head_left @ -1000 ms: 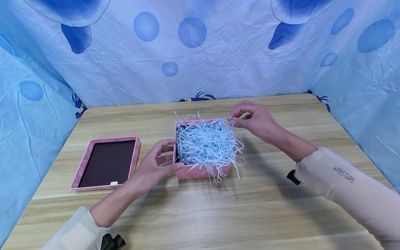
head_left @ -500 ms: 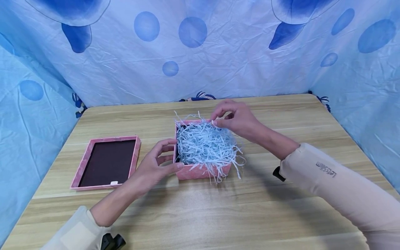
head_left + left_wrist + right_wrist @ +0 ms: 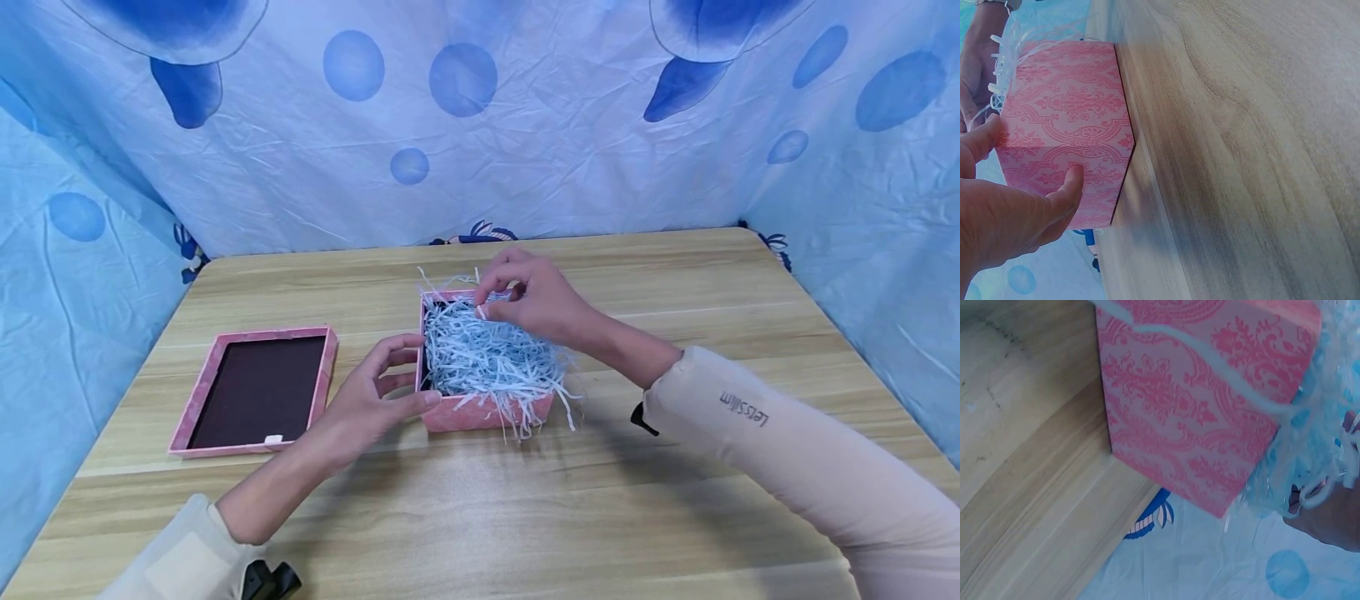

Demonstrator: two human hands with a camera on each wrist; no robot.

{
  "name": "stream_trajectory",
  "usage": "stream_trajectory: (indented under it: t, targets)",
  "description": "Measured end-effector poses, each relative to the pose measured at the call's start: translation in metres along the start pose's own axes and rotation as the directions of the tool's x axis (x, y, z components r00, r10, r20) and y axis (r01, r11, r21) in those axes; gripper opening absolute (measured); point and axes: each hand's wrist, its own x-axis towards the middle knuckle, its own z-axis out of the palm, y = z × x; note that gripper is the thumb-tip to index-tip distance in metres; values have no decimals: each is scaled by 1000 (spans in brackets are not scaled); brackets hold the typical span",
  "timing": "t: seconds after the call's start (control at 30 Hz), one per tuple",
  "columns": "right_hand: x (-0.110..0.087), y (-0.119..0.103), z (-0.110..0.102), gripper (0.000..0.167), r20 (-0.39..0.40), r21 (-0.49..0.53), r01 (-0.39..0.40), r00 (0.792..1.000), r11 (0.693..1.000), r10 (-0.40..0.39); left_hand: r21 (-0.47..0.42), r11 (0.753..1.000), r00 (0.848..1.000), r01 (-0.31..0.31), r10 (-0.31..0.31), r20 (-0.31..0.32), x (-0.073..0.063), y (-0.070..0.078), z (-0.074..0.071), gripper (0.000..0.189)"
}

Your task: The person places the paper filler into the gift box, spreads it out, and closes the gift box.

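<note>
A pink patterned box (image 3: 453,415) stands open on the table, heaped with pale blue shredded paper (image 3: 487,358) that spills over its front and right rims. My left hand (image 3: 367,396) holds the box at its front left corner, fingers along the left wall and thumb at the front rim. In the left wrist view, a fingertip rests on the patterned box wall (image 3: 1066,106). Over the back part of the heap, my right hand (image 3: 536,300) pinches a small white strip of paper (image 3: 481,312) between thumb and forefinger. Loose strips (image 3: 1310,444) partly cover its fingers in the right wrist view.
To the left lies a pink box lid (image 3: 327,375), dark inside face up, with a small white tab (image 3: 273,439) at its near edge. The wooden table (image 3: 487,517) ends at the back against a blue printed curtain (image 3: 300,167).
My right hand has moved left from the box's back right corner to over the paper, with the white strip still pinched. The left hand and the box stay where they were.
</note>
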Motion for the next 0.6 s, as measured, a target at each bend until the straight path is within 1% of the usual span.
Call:
stream_trajectory:
  t: [0.27,0.37,0.5,0.6]
  targets:
    - [1,2,16,10,43,-17,10,999,1000,-9,8,1000,1000,2,-2,3,0,0,0,73]
    - [1,3,20,9,54,-46,-4,999,999,7,8,1000,1000,2,-2,4,0,0,0,72]
    - [1,5,23,8,68,-90,-2,998,996,8,5,1000,1000,2,-2,3,-1,0,0,72]
    - [0,6,25,9,85,-90,-6,996,996,13,4,1000,1000,2,-2,3,-1,0,0,72]
